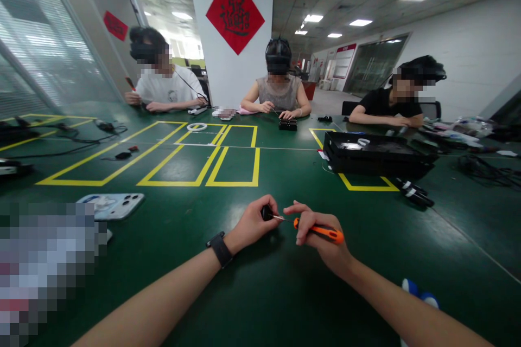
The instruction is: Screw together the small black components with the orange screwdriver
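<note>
My left hand [255,222], with a dark band on its wrist, is closed around a small black part [266,212]; most of that part is hidden by the fingers, so its kind does not show. In my right hand [321,233] is a screwdriver [325,233] with an orange and black handle. Its thin metal shaft points left and reaches the black part at my left fingertips. Whether the tip sits in a screw is too small to see. Both hands are just above the green table [260,293].
A black tray [378,157] stands at the right, with black cylindrical pieces [415,193] near it. A phone [114,206] lies at the left. Yellow tape [232,184] marks rectangles on the table. Across it sit three people wearing headgear; the middle one handles a black object [287,125].
</note>
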Action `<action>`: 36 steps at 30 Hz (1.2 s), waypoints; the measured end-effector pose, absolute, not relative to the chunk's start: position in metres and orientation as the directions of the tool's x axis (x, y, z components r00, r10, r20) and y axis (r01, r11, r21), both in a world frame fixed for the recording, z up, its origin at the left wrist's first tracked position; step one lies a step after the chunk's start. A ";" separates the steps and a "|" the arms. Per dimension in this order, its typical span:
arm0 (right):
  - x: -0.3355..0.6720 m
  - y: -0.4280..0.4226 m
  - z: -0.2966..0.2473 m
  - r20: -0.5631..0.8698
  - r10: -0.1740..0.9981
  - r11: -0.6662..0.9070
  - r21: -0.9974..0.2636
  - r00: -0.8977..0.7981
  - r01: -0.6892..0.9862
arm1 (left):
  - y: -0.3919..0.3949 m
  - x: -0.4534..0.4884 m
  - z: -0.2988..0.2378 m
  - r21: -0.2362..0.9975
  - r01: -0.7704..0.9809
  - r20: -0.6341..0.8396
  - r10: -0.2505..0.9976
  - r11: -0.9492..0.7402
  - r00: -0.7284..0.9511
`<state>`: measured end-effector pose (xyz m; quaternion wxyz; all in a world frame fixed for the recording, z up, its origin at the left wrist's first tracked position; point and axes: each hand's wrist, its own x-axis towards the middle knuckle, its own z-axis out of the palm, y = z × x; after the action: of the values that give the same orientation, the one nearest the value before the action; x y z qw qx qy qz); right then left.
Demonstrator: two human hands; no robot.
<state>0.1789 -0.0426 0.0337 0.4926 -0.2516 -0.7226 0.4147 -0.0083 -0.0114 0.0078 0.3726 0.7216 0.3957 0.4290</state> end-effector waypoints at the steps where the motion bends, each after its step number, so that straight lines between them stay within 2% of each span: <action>1: 0.180 -0.041 0.034 0.504 0.765 0.533 -0.845 -0.401 -0.046 | -0.011 -0.008 0.008 0.877 0.252 0.324 0.891 -0.409 0.318; 4: 0.182 -0.038 0.035 0.511 0.760 0.561 -0.828 -0.403 0.010 | -0.010 -0.009 0.007 0.876 0.260 0.320 0.893 -0.406 0.316; 9: 0.186 -0.034 0.039 0.505 0.804 0.579 -0.785 -0.313 0.221 | -0.009 -0.009 0.007 0.873 0.283 0.312 0.901 -0.397 0.300; 13: 0.185 -0.036 0.037 0.433 0.854 0.502 -0.832 -0.289 0.235 | -0.008 -0.010 0.007 0.875 0.281 0.315 0.904 -0.395 0.290; 18: 0.180 -0.038 0.037 0.488 0.844 0.535 -0.802 -0.224 0.266 | -0.006 -0.011 0.007 0.879 0.281 0.320 0.913 -0.386 0.255; 23: 0.183 -0.033 0.040 0.471 0.870 0.493 -0.839 -0.146 0.232 | -0.005 -0.012 0.007 0.883 0.281 0.316 0.919 -0.375 0.235; 31: 0.189 -0.019 0.029 0.348 0.914 0.378 -0.917 -0.208 0.130 | -0.002 -0.017 0.004 0.895 0.268 0.318 0.932 -0.356 0.177; 36: 0.193 -0.015 0.025 0.279 0.943 0.324 -0.894 -0.181 0.309 | -0.002 -0.018 0.002 0.904 0.223 0.346 0.930 -0.365 0.122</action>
<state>0.1928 -0.0145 0.0250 0.4453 -0.4597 -0.6809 0.3560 -0.0177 -0.0022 0.0018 0.3550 0.6594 0.4374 0.4978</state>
